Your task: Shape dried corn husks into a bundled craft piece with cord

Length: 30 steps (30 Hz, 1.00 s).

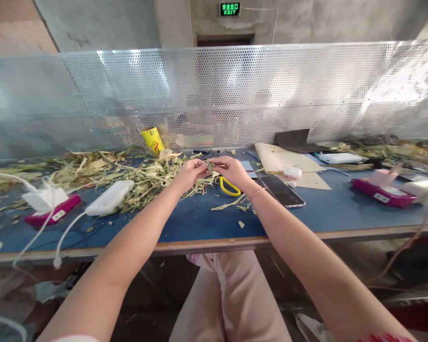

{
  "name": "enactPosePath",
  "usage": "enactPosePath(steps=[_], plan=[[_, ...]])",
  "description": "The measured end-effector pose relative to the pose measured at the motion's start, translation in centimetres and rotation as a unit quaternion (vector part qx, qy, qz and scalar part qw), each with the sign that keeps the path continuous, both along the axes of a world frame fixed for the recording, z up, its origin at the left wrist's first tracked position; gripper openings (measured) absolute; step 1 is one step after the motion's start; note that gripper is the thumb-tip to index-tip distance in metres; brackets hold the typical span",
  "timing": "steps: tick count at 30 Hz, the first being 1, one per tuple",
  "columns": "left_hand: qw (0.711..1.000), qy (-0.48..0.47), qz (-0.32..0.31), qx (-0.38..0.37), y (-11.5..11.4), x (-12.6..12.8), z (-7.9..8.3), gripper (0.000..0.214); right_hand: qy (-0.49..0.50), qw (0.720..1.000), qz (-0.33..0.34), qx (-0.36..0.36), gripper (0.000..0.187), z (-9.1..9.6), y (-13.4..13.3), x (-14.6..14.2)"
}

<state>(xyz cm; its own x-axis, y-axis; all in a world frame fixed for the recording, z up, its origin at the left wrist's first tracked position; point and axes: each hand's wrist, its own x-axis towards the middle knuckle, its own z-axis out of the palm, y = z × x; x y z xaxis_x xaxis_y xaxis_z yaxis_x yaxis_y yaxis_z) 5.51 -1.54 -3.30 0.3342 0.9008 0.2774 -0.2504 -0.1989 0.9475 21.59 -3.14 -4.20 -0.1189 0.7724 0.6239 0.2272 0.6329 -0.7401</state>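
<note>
My left hand (191, 173) and my right hand (230, 170) meet over the blue table, fingertips pinched together. Between them is a small piece of green leaf (210, 166), partly hidden by the fingers. A loose heap of dried, pale green plant stalks and leaves (151, 183) lies beside and beneath my left hand. Just under my right hand, yellow-handled scissors (230, 187) rest on the table, their blades hidden. To the right of my right wrist is a dark-screened phone (282, 191).
A yellow tube (152, 141) stands tilted behind the heap. White power bank (110, 197) and magenta socket boxes (53, 210) with cables lie left; another magenta box (383, 192) is at right. Cream paper (285, 159) and an earbud case (292, 173) lie near the phone. A perforated metal screen (231, 95) borders the back.
</note>
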Motion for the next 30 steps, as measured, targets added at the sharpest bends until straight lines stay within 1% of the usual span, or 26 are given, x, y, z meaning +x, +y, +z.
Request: enactPosePath(steps=[4,6,9,12,15,18,22,24,26,30], plan=[[1.000,0.011,0.014,0.012,0.26,0.12,-0.26,0.036,0.005,1.000,-0.011,-0.009,0.022,-0.10,0.00,-0.01],[0.999,0.023,0.020,0.021,0.31,0.19,-0.33,0.036,0.003,0.999,-0.032,-0.008,0.019,0.04,-0.17,0.05],[0.998,0.046,0.030,0.032,0.37,0.27,-0.40,0.035,-0.023,0.997,-0.070,0.006,0.017,0.33,-0.42,0.16],[0.997,0.061,0.035,0.035,0.40,0.26,-0.37,0.035,-0.054,0.995,-0.082,0.027,0.013,0.51,-0.60,0.24],[0.997,0.056,0.041,0.032,0.33,0.19,-0.17,0.032,-0.054,0.997,-0.048,0.025,0.014,0.44,-0.59,0.25],[0.998,0.036,0.040,0.009,0.27,0.04,0.04,0.028,-0.050,0.999,0.004,0.019,0.023,0.22,-0.34,0.30],[0.999,0.035,0.010,-0.023,0.47,-0.31,0.04,0.024,-0.059,0.998,0.022,0.023,0.024,0.06,0.01,0.50],[0.999,0.033,-0.007,-0.029,0.59,-0.46,-0.01,0.024,-0.049,0.998,0.040,0.014,0.025,0.07,0.07,0.58],[0.999,0.028,-0.015,-0.034,0.62,-0.53,0.00,0.024,-0.036,0.998,0.060,-0.002,0.024,0.09,0.07,0.62],[0.999,0.021,-0.022,-0.043,0.42,-0.54,0.15,0.025,-0.011,0.997,0.073,-0.017,0.022,0.16,-0.01,0.62]])
